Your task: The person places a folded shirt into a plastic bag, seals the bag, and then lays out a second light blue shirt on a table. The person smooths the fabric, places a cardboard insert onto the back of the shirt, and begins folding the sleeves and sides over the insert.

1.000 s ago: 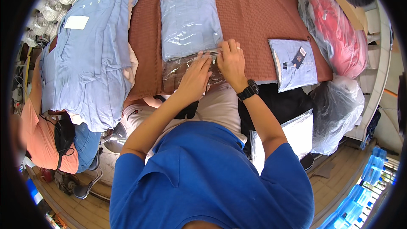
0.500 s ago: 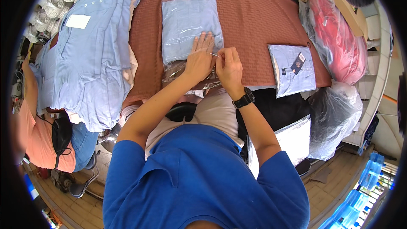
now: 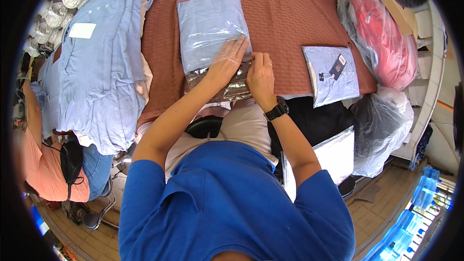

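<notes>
My left grip (image 3: 225, 66) lies flat on the soft-looking shirt (image 3: 209, 21); my right grip (image 3: 261, 76) pinches its slippery-looking bag (image 3: 237, 89) beside it, probably a good holding spot.

Two bare hands show: one left hand (image 3: 227, 65) and one right hand (image 3: 261, 82), with one black wristwatch (image 3: 277, 109). Two folded light-blue shirts in clear plastic bags: one middle shirt (image 3: 210, 24), one right-hand shirt (image 3: 325, 87) bearing one dark rectangular tag (image 3: 338, 66). One brown textured cloth (image 3: 285, 19). One white rectangular card (image 3: 82, 30) at left. One red bundle in clear plastic (image 3: 379, 34) at far right.
</notes>
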A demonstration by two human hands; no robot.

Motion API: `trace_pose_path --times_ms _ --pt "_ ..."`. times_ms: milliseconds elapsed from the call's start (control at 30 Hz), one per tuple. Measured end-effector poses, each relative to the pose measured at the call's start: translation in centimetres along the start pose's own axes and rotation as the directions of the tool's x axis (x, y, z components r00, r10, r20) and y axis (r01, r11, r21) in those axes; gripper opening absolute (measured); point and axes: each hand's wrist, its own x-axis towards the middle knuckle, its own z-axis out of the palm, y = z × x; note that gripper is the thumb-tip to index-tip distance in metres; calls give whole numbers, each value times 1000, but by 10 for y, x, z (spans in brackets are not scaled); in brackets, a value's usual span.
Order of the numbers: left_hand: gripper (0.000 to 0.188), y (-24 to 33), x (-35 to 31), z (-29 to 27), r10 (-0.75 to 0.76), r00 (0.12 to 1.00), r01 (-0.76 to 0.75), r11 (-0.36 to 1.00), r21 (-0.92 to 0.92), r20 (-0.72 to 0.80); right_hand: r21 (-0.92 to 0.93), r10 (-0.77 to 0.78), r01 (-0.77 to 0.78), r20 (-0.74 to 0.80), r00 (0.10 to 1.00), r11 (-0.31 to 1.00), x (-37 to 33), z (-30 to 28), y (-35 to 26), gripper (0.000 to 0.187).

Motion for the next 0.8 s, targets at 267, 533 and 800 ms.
trace_pose_path --times_ms 267,533,800 --pt "50 -3 -9 -15 -1 997 7 997 -76 75 -47 -4 6 31 1000 999 -5 3 -6 33" --pt "46 -5 -14 -14 49 985 -40 998 -54 165 -30 -4 6 58 998 1000 -5 0 -7 35" --pt "48 38 -45 -62 53 938 -64 998 19 342 -31 -42 53 270 962 998 -8 -25 -4 37"
